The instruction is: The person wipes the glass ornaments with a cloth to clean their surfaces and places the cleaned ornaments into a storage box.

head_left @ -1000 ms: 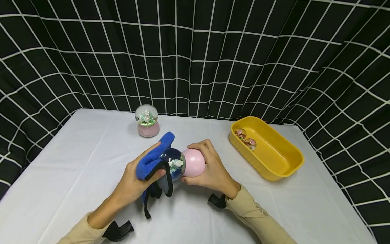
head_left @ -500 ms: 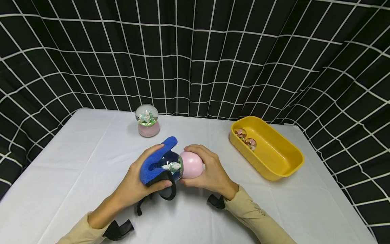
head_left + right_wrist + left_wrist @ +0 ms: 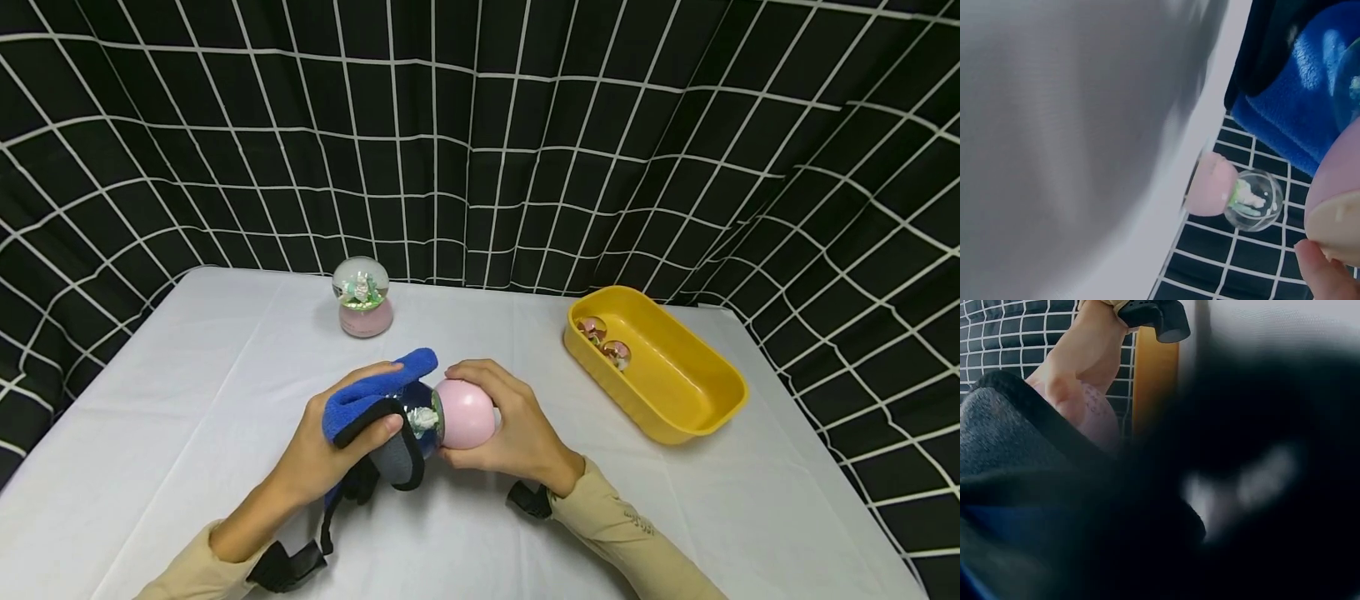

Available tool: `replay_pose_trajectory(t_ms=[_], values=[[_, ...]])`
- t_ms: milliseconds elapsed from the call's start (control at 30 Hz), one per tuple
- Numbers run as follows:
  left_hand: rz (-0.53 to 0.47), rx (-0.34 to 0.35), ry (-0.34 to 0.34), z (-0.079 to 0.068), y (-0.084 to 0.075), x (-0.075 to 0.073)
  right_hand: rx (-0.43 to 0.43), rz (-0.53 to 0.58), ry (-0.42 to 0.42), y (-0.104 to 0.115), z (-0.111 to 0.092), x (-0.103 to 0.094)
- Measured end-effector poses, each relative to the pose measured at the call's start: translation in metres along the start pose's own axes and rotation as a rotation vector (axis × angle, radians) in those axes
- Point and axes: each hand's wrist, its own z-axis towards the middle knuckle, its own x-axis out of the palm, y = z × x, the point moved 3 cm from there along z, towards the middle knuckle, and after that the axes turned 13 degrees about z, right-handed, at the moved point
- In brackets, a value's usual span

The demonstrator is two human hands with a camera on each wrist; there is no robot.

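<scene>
A snow globe [image 3: 467, 414] with a pink base lies sideways between my hands, above the white table. Its base is gripped by my right hand [image 3: 521, 429], thumb below and fingers over the top. My left hand [image 3: 311, 450] holds a blue cloth [image 3: 360, 400] with black edging and a grey underside, folded around the clear ball; part of the white figure inside shows. In the left wrist view dark cloth [image 3: 997, 434] blocks most of the picture. The right wrist view has the pink base [image 3: 1335, 175] and blue cloth [image 3: 1304, 94] at the right edge.
Another snow globe [image 3: 364, 296] stands upright on a pink base at the table's back left. To the right sits a yellow basin [image 3: 723, 414], with reflections or small globe-like shapes against its left inner wall. A black gridded curtain [image 3: 465, 125] surrounds the table.
Both hands and the held snow globe have shifted slightly left and toward the person. The cloth has slid about over the ball, and its hanging strip has swung.
</scene>
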Motion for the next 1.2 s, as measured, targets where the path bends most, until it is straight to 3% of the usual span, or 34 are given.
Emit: replay_pose_trajectory(t_ms=[167,267,600,800,933,1200], values=[[0.017,-0.036,0.039,-0.003,0.004,0.0,0.022,-0.009,-0.025,-0.001,-0.001,-0.002],[-0.002,-0.017,0.055,-0.003,0.004,-0.001,0.029,-0.009,-0.045,-0.001,-0.001,-0.004],[-0.052,-0.052,0.143,0.003,0.008,0.002,-0.007,-0.051,-0.071,0.002,0.0,-0.006],[0.045,-0.029,0.088,0.001,0.006,0.003,-0.046,-0.108,-0.054,0.006,0.0,-0.002],[0.059,-0.017,0.061,0.0,0.003,0.002,-0.062,-0.119,-0.049,0.008,0.001,-0.002],[0.026,-0.058,0.094,-0.001,0.005,0.003,-0.083,-0.126,-0.037,0.009,0.001,-0.002]])
